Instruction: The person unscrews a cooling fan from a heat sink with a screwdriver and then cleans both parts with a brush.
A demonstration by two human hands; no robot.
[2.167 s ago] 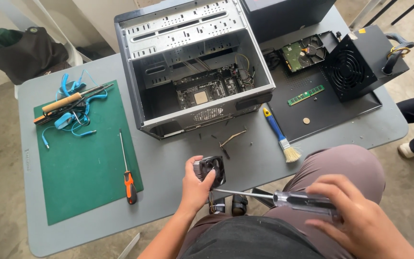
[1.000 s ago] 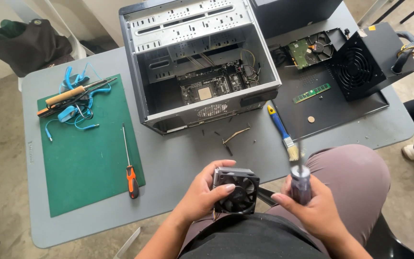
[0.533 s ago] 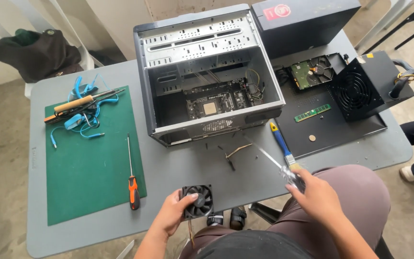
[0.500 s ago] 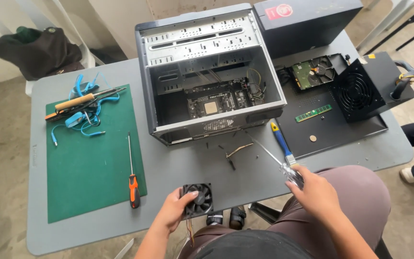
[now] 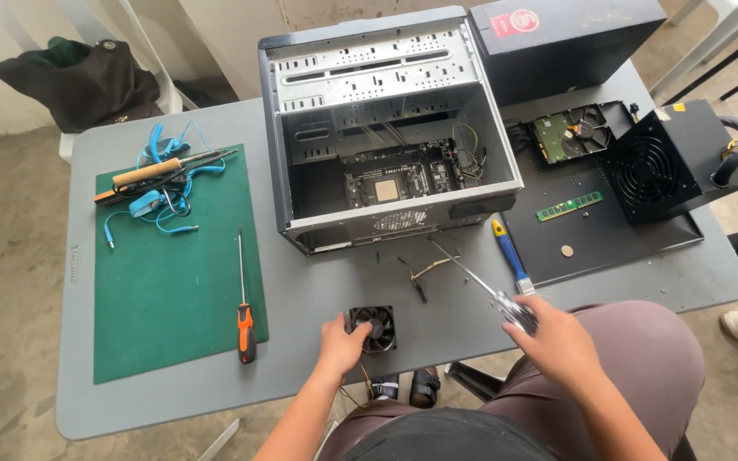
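A small square black plastic cooling fan [image 5: 375, 328] is pinched at its left edge by the left hand [image 5: 341, 342], flat on the grey desk [image 5: 318, 282] near its front edge. It is judged light, stiff-framed, with fragile blades; the rim is best gripped. A clear-handled screwdriver [image 5: 480, 282] is clasped in the right hand [image 5: 557, 341], closed around the handle.

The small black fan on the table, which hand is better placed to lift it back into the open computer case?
Probably left. The left hand already rests on the fan, while the right hand is busy holding a screwdriver pointed toward the computer case.
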